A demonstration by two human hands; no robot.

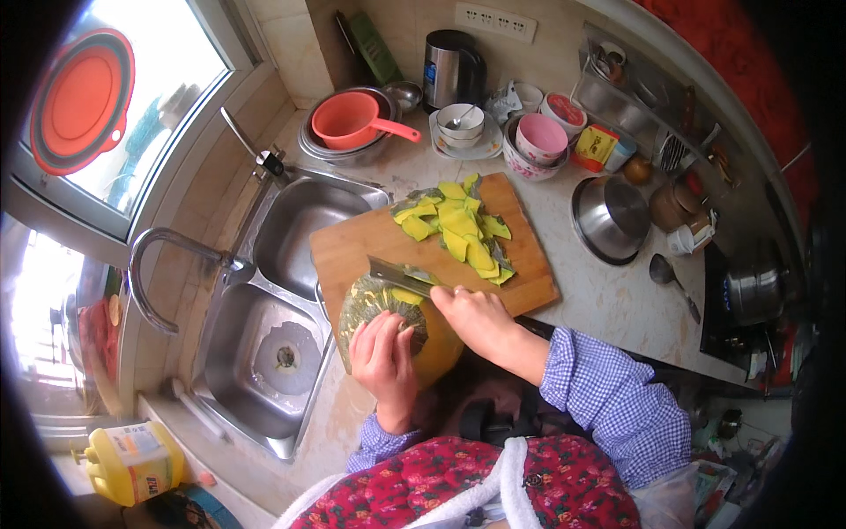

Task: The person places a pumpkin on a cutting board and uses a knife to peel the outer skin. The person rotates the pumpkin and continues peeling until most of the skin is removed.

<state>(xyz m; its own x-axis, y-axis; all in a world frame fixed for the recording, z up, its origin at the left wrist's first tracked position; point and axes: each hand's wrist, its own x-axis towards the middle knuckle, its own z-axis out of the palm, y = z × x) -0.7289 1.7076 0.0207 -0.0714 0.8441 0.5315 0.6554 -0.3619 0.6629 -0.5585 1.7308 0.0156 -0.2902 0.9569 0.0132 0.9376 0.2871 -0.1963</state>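
A large pumpkin (367, 297) with mottled green skin, partly peeled to orange on its right side, rests at the near left of a wooden cutting board (529, 264). My left hand (386, 354) lies on top of the pumpkin with fingers bent, steadying it. My right hand (477, 324) grips a kitchen knife (400, 278), its blade pointing left against the upper part of the pumpkin, where a yellow cut patch shows. Farther back on the board lies a pile of yellow and green peel pieces (462, 228). The knife's handle is mostly hidden by my fingers.
A double steel sink (328, 344) with a curved faucet (149, 231) borders the board on the left. Behind stand a red strainer (347, 119), stacked bowls (534, 165) and an electric kettle (444, 69). At right are a steel bowl (611, 218) and a ladle (663, 270).
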